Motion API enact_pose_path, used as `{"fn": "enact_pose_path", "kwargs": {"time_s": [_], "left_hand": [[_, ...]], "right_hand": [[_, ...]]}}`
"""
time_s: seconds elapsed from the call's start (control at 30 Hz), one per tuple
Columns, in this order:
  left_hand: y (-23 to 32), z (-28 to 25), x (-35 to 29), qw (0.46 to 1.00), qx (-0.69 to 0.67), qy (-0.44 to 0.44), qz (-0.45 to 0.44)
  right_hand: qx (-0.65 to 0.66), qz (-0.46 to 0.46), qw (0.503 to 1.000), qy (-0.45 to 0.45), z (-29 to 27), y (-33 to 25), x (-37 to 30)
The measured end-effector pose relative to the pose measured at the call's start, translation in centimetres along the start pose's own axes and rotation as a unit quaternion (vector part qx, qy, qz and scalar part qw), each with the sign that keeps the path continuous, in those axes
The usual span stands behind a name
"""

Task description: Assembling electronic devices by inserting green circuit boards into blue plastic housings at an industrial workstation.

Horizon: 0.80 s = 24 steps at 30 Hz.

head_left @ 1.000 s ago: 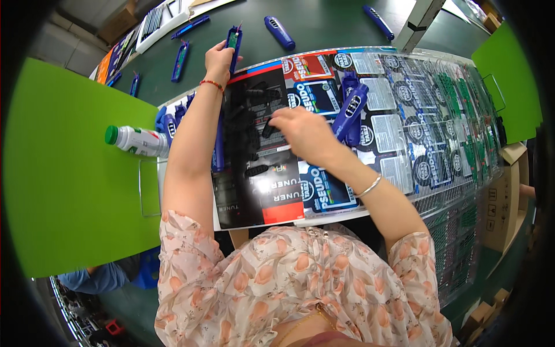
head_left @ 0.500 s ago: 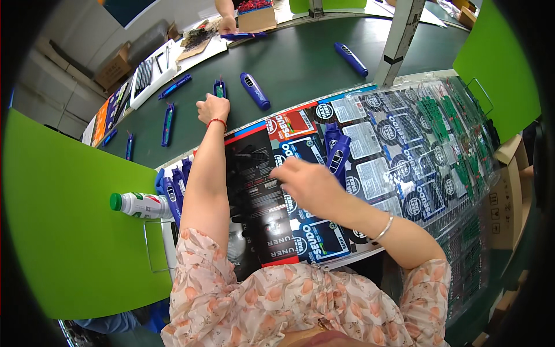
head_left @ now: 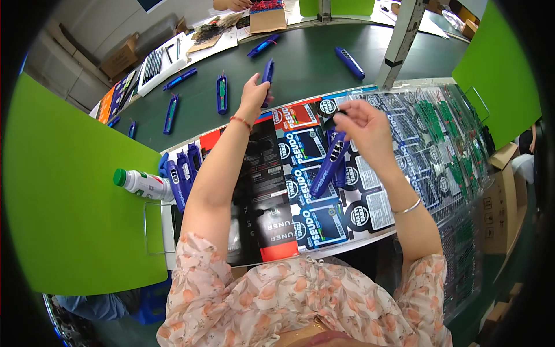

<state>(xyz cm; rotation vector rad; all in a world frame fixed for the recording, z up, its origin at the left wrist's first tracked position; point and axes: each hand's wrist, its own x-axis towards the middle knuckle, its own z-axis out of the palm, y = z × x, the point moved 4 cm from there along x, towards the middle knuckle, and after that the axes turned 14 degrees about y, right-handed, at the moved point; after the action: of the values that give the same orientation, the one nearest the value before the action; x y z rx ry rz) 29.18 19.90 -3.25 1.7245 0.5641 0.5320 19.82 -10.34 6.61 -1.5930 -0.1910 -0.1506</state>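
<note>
Holding blue casing (head_left: pixel 268 72), left hand (head_left: pixel 254 96) outstretched forward

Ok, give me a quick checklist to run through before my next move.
1. Left hand gripping the slim blue plastic casing: ok.
2. Right hand holding a part: cannot tell, its fingers hide that.
3. Blue tubular plastic casing with a dark oval lying by itself: not ok, it overlaps other blue pieces.
4. Green cap on the white plastic bottle: ok.
5. Open blue casing with a green circuit board apart from the left hand: ok.
</note>
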Motion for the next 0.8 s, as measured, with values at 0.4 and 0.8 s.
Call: {"fn": "enact_pose_path", "kwargs": {"time_s": [0.4, 0.8], "left_hand": [[5.9, -4.3, -25.3, 0.908, -0.316, -0.2, -0.191], [5.5, -3.5, -29.3, 0.912, -0.325, -0.164, -0.188]], "right_hand": [[-0.006, -0.132, 0.991, -0.007, 2.6, -1.3, -4.9], [-0.192, -0.193, 0.961, 0.047, 0.3, -1.0, -7.2]]}}
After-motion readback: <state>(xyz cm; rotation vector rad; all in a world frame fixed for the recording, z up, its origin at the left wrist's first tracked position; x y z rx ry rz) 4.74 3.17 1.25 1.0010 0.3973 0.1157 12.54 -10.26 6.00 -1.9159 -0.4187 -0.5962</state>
